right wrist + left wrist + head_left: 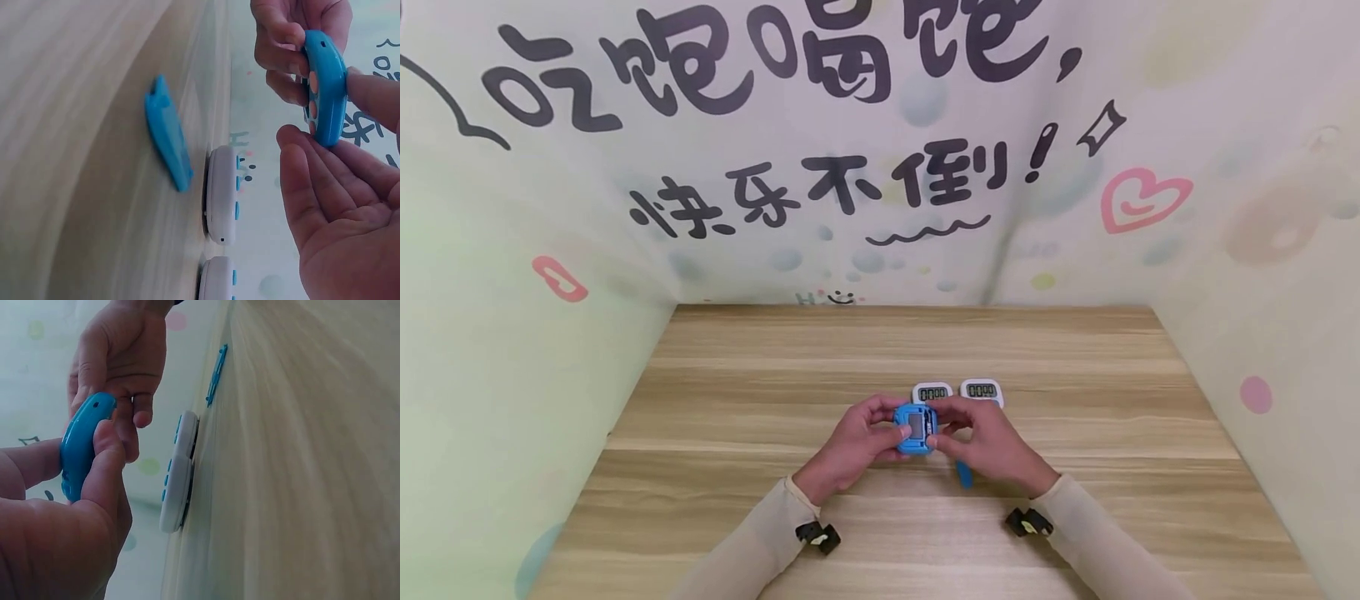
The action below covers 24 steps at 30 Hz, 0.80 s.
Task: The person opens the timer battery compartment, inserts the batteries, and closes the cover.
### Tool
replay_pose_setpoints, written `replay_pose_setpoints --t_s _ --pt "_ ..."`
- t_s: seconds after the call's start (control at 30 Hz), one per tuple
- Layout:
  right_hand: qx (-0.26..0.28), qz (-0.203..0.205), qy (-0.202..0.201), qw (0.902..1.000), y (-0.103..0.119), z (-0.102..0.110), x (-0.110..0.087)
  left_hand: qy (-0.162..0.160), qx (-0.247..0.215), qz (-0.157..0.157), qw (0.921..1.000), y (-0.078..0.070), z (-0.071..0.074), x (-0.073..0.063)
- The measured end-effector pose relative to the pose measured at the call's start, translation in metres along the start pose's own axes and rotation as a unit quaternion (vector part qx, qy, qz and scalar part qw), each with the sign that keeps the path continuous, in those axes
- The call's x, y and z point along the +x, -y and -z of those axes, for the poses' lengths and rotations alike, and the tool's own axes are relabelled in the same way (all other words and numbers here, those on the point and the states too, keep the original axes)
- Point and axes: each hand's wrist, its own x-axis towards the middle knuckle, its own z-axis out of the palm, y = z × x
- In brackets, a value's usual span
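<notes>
Both hands hold a blue digital timer point(916, 427) above the table, its back facing up with a battery slot uncovered along the right side. My left hand point(857, 437) grips the left side, thumb over the back. At the right edge, my right hand point(992, 437) pinches the timer, thumb by the slot and fingers at the far edge. Round buttons on the underside of the timer point(331, 87) show in the right wrist view. A loose blue battery cover point(165, 134) lies on the table, partly hidden by the right hand in the head view.
Two white timers, one on the left point(932, 390) and one on the right point(982, 392), rest just behind the hands with zeros on their displays. The wooden table point(760, 350) meets printed walls at the back and on both sides.
</notes>
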Motion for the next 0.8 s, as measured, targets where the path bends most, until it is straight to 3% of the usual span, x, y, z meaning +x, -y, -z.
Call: replay_pose_setpoints --t_s 0.23,0.63,0.8 --pt "0.003 -0.015 -0.001 0.9999 0.002 0.001 0.005 -0.001 -0.014 0.002 0.9999 0.001 -0.001 0.001" --pt "-0.026 -0.007 0.006 0.9996 -0.003 0.003 0.0 -0.009 -0.003 0.006 0.9999 0.004 0.002 0.002" --pt "-0.026 -0.018 0.007 0.9995 -0.007 0.01 -0.006 -0.028 0.004 0.016 0.9995 0.005 0.005 0.002"
